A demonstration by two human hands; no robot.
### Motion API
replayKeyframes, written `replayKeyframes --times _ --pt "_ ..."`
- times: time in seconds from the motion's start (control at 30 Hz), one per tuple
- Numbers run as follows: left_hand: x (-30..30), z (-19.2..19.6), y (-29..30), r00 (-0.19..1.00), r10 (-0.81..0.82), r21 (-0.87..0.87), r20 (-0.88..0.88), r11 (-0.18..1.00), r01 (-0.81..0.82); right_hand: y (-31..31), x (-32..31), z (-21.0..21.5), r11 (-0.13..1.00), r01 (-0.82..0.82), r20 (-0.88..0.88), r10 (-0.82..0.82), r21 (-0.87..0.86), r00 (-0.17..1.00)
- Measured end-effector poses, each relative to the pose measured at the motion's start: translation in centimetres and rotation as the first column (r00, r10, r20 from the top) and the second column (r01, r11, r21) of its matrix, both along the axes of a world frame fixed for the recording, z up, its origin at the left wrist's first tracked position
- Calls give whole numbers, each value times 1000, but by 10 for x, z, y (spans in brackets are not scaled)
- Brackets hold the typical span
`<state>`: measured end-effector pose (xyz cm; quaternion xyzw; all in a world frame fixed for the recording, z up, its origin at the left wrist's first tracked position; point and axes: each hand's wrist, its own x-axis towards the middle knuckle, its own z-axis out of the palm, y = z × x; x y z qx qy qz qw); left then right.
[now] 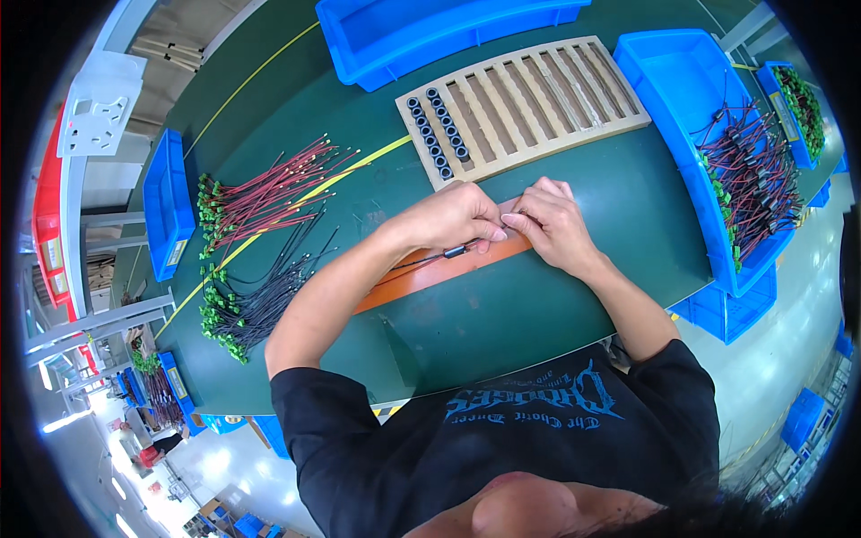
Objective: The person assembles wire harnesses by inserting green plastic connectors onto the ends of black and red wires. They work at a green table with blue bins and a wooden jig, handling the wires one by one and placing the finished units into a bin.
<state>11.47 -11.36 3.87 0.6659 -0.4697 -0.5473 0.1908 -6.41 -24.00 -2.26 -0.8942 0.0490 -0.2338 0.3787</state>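
Note:
At the middle of the table, my left hand (459, 218) and my right hand (556, 226) work close together, fingers pinched on a thin dark wire (414, 264). A small black cylindrical sleeve (456, 252) sits around the wire, just under my left fingertips. The wire's end between the two hands is mostly hidden by my fingers. Beneath them lies an orange strip (395, 289). To the left are spread red wires (269, 199) and black wires (278, 282), with green connectors (213, 215) at their left ends.
Beyond my hands stands a slotted wooden rack (549, 146), its two left slots holding several black sleeves (436, 134). A blue bin (650, 112) on the right contains wire assemblies (753, 179). Another blue bin (439, 52) is at the back, and a smaller one (168, 206) at left.

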Motion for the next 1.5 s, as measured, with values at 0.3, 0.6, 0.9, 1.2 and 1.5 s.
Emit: replayKeyframes --times 0.3,0.6,0.9,1.2,1.5 --pt "-15 -21 4 954 294 -41 -55 954 -296 -6 6 1 997 37 -58 -33 68 998" --pt "-1 -10 -1 996 84 -147 30 986 -79 -7 7 3 994 74 -74 -68 77 995" --pt "6 24 84 973 225 -286 45 936 -203 15 17 29 868 -17 93 -33 497 995" --pt "-49 74 127 766 528 -407 -366 649 -642 47 72 118 248 -417 376 197 874 906" --pt "-75 2 113 502 543 -367 -674 344 -864 75 97 106 89 -367 352 154 926 923"
